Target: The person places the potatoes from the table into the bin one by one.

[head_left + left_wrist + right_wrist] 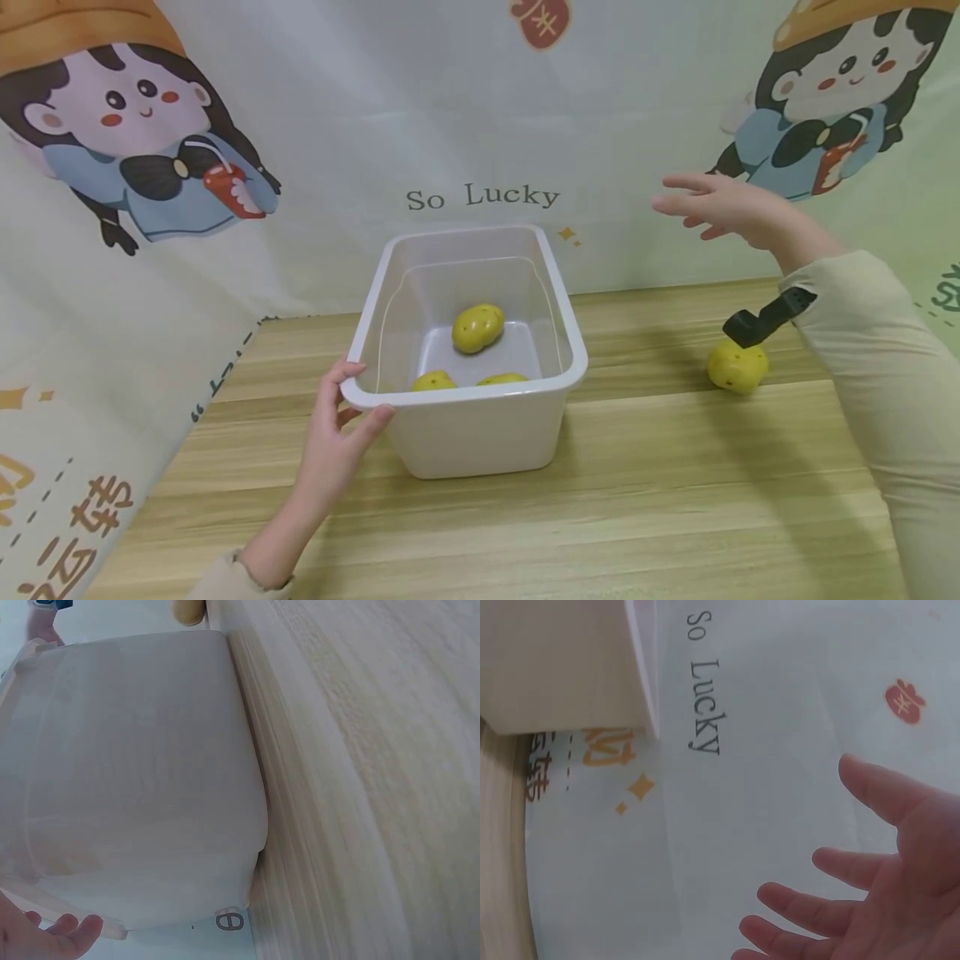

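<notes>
A whitish plastic bin (pixel 480 433) stands upright on the wooden table. My left hand (pixel 333 442) grips its rim at the near left corner, thumb on the near side and fingers on the left side. Inside the bin lies a yellow potato (pixel 477 328), with two more, a left potato (pixel 434 381) and a right potato (pixel 502 378), partly hidden by the near wall. My right hand (pixel 723 207) is raised in the air right of the bin, holding nothing, its fingers spread in the right wrist view. Below it another potato (pixel 738 367) rests on the table.
A printed cloth (pixel 337 125) with cartoon figures and lettering hangs behind and at the left of the wooden table (pixel 637 517). A black wrist mount (pixel 768 317) sticks out from the right sleeve, overlapping the top of the potato on the table.
</notes>
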`<state>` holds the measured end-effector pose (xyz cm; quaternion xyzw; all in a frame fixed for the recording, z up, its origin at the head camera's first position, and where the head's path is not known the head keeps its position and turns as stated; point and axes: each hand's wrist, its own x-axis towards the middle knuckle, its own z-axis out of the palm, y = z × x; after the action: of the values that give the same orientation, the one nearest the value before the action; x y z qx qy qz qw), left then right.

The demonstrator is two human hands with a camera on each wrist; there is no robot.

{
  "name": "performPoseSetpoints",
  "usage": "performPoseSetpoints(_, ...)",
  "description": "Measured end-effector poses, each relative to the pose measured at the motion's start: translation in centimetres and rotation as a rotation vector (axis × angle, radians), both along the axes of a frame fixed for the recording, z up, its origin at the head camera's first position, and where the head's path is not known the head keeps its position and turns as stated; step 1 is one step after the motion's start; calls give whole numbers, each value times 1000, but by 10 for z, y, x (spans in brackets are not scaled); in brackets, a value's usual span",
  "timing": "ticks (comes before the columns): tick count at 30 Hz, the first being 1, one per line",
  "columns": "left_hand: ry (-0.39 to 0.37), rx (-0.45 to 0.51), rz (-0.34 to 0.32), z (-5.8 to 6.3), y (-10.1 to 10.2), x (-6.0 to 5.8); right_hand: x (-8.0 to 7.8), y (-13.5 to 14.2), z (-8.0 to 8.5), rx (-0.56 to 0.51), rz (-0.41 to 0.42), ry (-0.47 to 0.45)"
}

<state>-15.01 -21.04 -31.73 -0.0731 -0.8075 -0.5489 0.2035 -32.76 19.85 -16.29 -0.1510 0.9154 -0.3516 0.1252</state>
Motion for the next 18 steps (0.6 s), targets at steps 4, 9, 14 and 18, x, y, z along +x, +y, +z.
performPoseSetpoints(4, 9, 0, -6, 0, 0, 1, 1, 16, -5, 15, -10, -10)
performPoseSetpoints(9, 24, 5, -11, 0, 0, 1, 2, 32, -15, 12, -22, -39)
performPoseSetpoints(14, 28, 15, -9, -2, 0, 0, 5, 48, -28, 31, -32, -70)
performPoseSetpoints(18, 37, 19, -8, -3, 0, -1, 8, 58, -41, 27, -43, -67)
